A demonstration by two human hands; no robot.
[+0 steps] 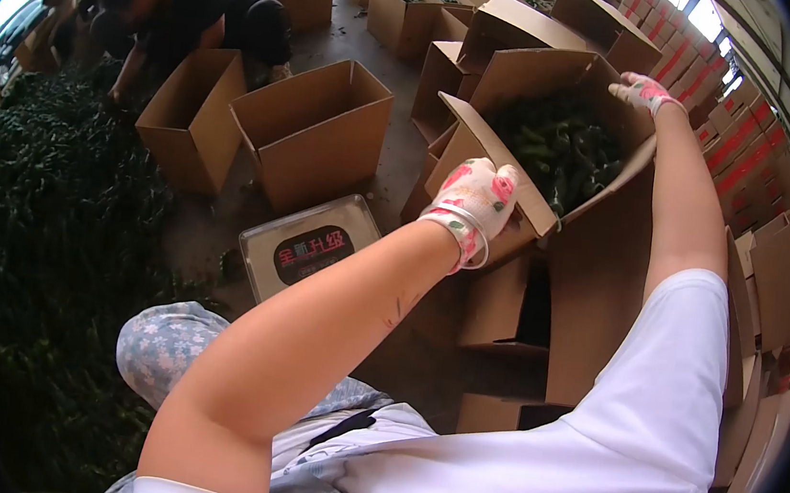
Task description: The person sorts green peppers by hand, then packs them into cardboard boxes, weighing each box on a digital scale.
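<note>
My left hand [475,202], in a white glove with red flowers, is closed on the near left flap of an open cardboard box [596,258]. Inside that box lies a heap of dark green peppers [565,144]. My right hand [649,93], gloved the same way, is at the far right rim of the box, its fingers stretched out over the edge. The box's flaps stand outward around the peppers.
Two open cardboard boxes [315,132] stand left of centre, beside a square pale panel [263,266] with a dark label. A large pepper pile [52,211] covers the left floor, where a person [184,8] bends over. Stacked cartons [751,154] line the right.
</note>
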